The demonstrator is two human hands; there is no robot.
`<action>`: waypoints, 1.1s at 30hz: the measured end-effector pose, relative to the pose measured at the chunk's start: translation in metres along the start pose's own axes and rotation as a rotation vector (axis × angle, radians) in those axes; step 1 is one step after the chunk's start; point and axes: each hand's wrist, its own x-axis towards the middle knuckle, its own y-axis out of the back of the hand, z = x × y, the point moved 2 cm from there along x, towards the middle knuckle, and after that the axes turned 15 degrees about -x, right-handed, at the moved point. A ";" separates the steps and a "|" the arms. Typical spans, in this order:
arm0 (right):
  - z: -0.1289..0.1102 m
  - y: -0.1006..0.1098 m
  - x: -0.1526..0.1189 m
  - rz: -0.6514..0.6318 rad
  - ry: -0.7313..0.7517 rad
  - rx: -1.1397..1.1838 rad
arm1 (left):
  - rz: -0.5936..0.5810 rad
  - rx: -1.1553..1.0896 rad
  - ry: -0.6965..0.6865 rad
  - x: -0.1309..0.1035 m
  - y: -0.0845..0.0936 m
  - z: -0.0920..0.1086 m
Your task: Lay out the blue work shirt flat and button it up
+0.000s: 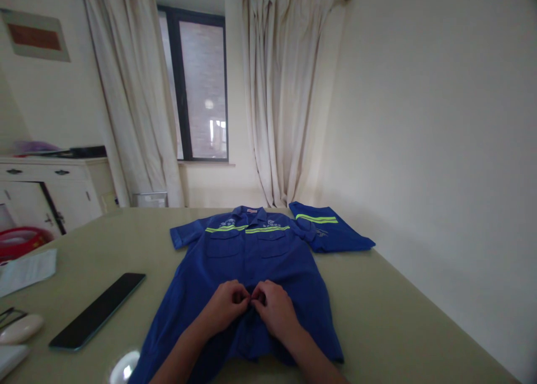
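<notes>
A blue short-sleeved work shirt [229,264] lies front side up on the table, collar pointing away from me. Yellow-green reflective stripes cross its chest above two flap pockets. Over the lower front placket, my left hand [229,303] and my right hand [274,306] meet with fingertips nearly touching. Both pinch the shirt's front edges between thumb and fingers. Any button there is hidden by the fingers. Behind the shirt's right sleeve rests a folded blue garment [344,236] with a matching stripe.
On the table [403,317], a dark flat tablet-like slab [98,311] lies to the left. Paper sheets [29,269], a pale computer mouse [20,328] and a red basin [25,238] are further left. A wall [440,149] borders the table's right side.
</notes>
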 end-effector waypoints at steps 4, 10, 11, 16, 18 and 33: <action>0.003 -0.002 0.002 -0.004 -0.009 0.107 | -0.037 0.050 -0.026 -0.003 0.002 -0.002; 0.003 0.008 0.003 0.096 0.037 0.419 | 0.075 0.117 -0.108 -0.008 -0.005 0.011; 0.002 0.010 0.003 0.108 0.049 0.440 | 0.089 0.116 -0.106 -0.008 -0.007 0.012; -0.003 0.015 0.000 0.139 0.086 0.453 | 0.148 0.085 -0.152 -0.010 -0.011 0.017; -0.004 0.017 0.000 0.155 0.069 0.473 | 0.196 0.010 -0.142 -0.011 -0.008 0.019; -0.007 0.021 -0.005 0.236 0.093 0.529 | 0.097 -0.402 -0.079 -0.003 -0.012 0.011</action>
